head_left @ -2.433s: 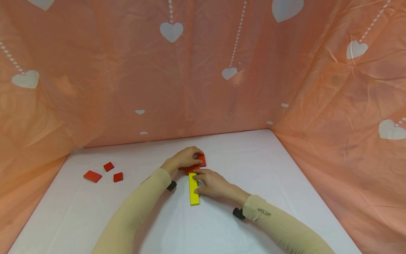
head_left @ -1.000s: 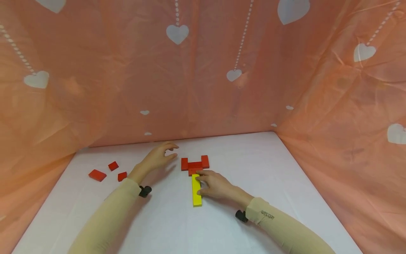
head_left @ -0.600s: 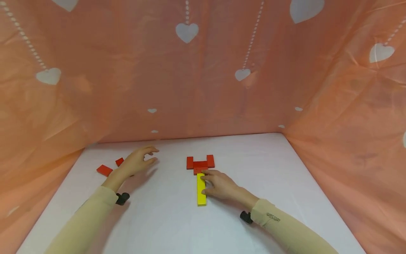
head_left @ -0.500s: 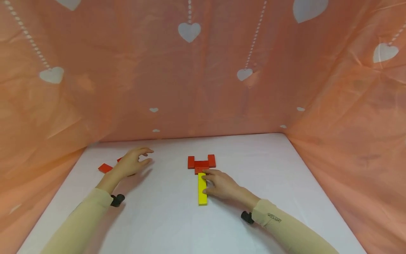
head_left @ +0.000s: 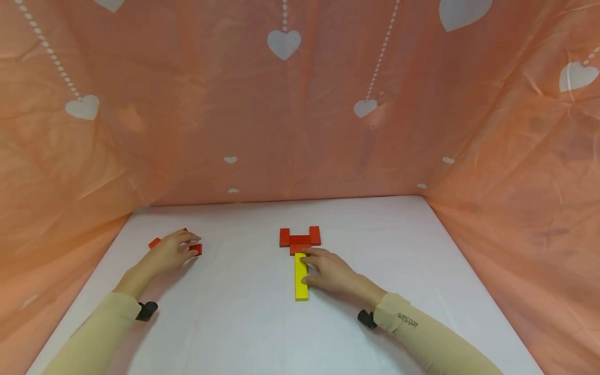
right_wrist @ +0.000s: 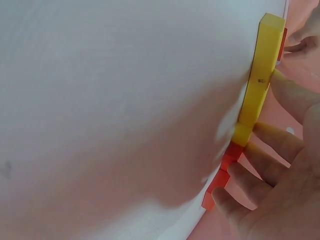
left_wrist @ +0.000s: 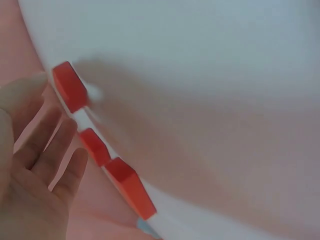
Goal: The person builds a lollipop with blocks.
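On the left part of the table, my left hand (head_left: 169, 252) is over three loose red blocks. One red block (left_wrist: 70, 86) lies by its thumb and fingertips in the left wrist view, with a smaller red block (left_wrist: 95, 146) and another red block (left_wrist: 131, 187) beyond. The fingers are relaxed and pinch nothing. At the middle, my right hand (head_left: 330, 271) rests its fairly straight fingers along the right side of a yellow bar (head_left: 301, 284), which shows a seam near its far end. Several red blocks (head_left: 300, 239) adjoin that end, the outer two forming a U.
A white cloth-covered table (head_left: 244, 312) carries everything. Orange curtains (head_left: 206, 104) with white hearts enclose the back and both sides. Each wrist wears a small black camera (head_left: 147, 311).
My left hand has left the red U-shaped group and moved left, down to the loose red blocks. My right hand stays at the yellow bar. The head view has shifted slightly.
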The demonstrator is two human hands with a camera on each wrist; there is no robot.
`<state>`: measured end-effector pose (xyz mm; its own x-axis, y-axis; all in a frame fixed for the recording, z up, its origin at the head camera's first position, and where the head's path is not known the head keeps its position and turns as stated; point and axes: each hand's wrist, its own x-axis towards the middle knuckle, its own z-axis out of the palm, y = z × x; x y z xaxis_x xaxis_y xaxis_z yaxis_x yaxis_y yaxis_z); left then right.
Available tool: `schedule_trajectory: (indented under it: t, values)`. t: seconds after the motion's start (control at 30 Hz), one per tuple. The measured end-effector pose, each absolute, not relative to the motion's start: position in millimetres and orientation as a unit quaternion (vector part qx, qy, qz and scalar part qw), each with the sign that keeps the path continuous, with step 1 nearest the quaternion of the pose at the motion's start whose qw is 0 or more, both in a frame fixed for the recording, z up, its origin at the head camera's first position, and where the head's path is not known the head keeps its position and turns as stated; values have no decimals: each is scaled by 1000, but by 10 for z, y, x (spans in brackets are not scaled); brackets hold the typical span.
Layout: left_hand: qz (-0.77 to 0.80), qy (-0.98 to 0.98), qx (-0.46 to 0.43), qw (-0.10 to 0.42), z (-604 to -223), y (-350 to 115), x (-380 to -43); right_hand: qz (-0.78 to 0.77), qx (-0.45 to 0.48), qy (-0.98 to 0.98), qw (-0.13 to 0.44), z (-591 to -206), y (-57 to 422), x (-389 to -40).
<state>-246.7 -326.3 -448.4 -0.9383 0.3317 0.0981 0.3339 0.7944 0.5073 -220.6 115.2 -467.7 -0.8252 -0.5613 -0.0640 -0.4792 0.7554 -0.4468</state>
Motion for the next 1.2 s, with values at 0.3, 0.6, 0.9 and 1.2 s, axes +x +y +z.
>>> schedule_trajectory:
  t: [0.3,0.6,0.9,1.2]
  values:
    - [-277,-946,-166,-25,-4536,-3364,-2420,-210,-283,931,98,-4679,1147,-2229]
    - [-279,-946,-160,-26,-4557,-3350,-2412,-211,-284,930,99,-4669,1149,-2218]
    - [-292,-943,-160,-8,-4520,-3251,-2449,-216,-278,930,103,-4664,1145,-2201]
    - [-301,-938,-172,21,-4425,-2966,-2556,-215,-276,931,101,-4666,1151,-2189]
